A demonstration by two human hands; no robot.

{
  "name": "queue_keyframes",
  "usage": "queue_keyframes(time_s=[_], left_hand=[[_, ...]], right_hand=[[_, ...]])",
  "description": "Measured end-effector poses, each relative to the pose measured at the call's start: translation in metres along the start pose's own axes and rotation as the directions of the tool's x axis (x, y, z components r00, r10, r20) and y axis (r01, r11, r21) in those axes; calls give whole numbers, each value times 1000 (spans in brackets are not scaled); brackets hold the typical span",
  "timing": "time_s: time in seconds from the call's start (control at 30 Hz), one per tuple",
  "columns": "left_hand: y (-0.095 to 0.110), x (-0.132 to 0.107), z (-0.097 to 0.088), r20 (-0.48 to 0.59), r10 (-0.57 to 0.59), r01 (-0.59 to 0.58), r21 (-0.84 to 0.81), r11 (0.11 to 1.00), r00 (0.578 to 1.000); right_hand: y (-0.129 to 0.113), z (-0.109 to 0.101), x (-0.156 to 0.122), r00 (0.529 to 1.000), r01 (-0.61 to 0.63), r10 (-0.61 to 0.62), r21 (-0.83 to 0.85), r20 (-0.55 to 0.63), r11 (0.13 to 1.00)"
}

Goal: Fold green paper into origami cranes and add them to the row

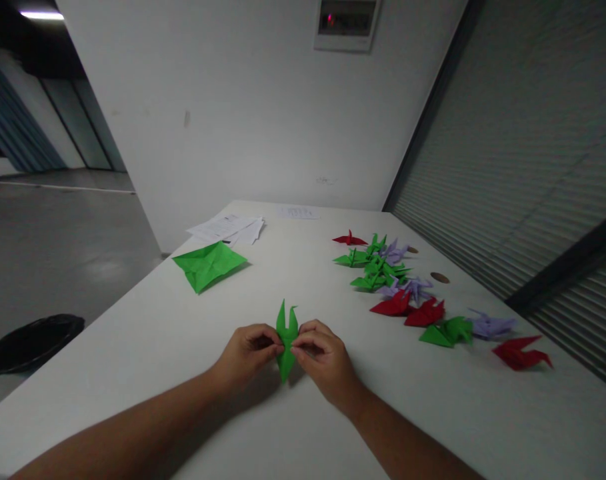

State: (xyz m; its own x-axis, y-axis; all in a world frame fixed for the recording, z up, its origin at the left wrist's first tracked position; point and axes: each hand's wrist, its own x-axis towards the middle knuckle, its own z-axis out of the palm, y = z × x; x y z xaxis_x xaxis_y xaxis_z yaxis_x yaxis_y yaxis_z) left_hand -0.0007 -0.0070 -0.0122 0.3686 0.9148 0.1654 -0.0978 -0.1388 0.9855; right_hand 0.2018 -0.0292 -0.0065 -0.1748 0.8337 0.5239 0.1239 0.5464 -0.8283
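1. Left hand (249, 350): grip pinching the left side of a green paper crane (286, 337)
2. Right hand (330, 360): grip pinching its right side
3. The green paper crane is between both hands, over the white surface (297, 267)
4. Red, green and purple cranes (379, 272) lie rightward; a creased green sheet (210, 265) lies leftward

black bin (35, 341) — left | loose papers (224, 228) | slatted blinds (513, 153) — right

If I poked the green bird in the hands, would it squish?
Probably: the green bird looks like folded paper, so a hard poke could crumple it. It's likely light too, since the left hand and right hand only pinch it. Its thin, hooked tip might bend easily.
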Motion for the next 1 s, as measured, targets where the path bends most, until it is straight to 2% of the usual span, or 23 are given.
queue_keyframes(time_s=[0.23, 0.37, 0.43, 0.53, 0.6, 0.77, 1.0], left_hand=[[-1, -1, 4, 9, 1, -1, -51, 999, 1000], [-2, -2, 4, 16, 13, -13, -40, 999, 1000], [-1, -2, 5, 24, -4, 5, -28, 1000, 1000], [2, -4, 6, 58, -48, 49, -19, 999, 997], [3, -5, 7, 104, -66, 68, -17, 998, 992], [4, -7, 9, 199, -65, 70, -18, 997, 978], [7, -8, 8, 207, -84, 79, 33, 996, 975]], right_hand=[[-3, 0, 0, 1000, -11, 11, -1, 17, 1000], [-2, -3, 1, 994, -46, 43, 29, 97, 999], [3, -7, 2, 990, -99, 86, 105, 115, 990], [12, -16, 6, 979, -204, 198, 284, 50, 937], [15, -23, 10, 968, -248, 249, 336, 40, 909], [9, -35, 17, 961, -268, 239, 268, 137, 925], [5, -38, 19, 959, -260, 225, 213, 174, 942]])
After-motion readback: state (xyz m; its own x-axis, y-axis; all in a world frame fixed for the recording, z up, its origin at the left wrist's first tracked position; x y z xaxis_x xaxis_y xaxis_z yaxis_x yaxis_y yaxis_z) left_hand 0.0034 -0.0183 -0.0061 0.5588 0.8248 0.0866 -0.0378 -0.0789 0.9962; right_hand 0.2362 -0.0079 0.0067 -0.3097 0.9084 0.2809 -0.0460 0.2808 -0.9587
